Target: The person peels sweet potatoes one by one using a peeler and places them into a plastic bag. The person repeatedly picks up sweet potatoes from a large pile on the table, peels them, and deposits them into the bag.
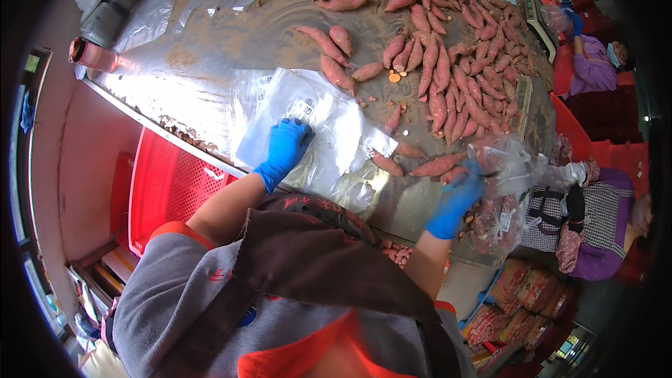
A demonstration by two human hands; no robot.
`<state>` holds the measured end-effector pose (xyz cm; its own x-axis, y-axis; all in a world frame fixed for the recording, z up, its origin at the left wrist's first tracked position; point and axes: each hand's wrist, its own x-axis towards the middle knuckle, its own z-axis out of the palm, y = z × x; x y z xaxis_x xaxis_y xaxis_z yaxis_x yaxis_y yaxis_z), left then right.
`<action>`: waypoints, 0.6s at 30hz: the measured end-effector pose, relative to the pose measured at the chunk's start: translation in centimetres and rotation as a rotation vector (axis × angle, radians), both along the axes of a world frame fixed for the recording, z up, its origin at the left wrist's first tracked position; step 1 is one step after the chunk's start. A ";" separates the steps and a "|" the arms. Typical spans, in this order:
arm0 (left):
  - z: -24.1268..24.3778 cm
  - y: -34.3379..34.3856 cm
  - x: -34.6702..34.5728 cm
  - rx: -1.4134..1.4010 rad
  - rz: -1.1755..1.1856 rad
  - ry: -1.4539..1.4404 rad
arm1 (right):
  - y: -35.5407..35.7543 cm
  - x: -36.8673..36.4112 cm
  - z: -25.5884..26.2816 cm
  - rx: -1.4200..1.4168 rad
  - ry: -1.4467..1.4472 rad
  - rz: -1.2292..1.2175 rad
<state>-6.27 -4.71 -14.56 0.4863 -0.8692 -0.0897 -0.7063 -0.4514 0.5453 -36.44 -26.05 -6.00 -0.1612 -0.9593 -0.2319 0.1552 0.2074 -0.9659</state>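
My left hand, in a blue glove, rests with bent fingers on a pile of clear plastic bags. Beside its fingertips a printed label shows on one bag. Whether the fingers pinch the plastic is hidden. My right hand, also gloved in blue, is motion-blurred at the table's right side. It is close to a clear bag and a few loose sweet potatoes; its grip is unclear. Below that bag lies a filled, knotted bag of sweet potatoes.
A large heap of sweet potatoes covers the far right of the soiled metal table. A pink bottle stands at the left corner. Under the left edge sits a red plastic crate. Two people are at the right, near a scale.
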 end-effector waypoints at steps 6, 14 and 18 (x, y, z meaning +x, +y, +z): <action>-0.4 0.7 2.5 -0.456 0.206 0.969 | 8.3 9.0 -1.7 0.230 0.067 0.637; -0.2 2.5 2.6 -0.427 0.195 0.870 | 10.5 16.1 -4.7 0.325 0.071 0.969; 2.3 2.7 3.4 -0.597 0.324 0.997 | 8.8 16.1 -4.1 0.325 0.166 0.977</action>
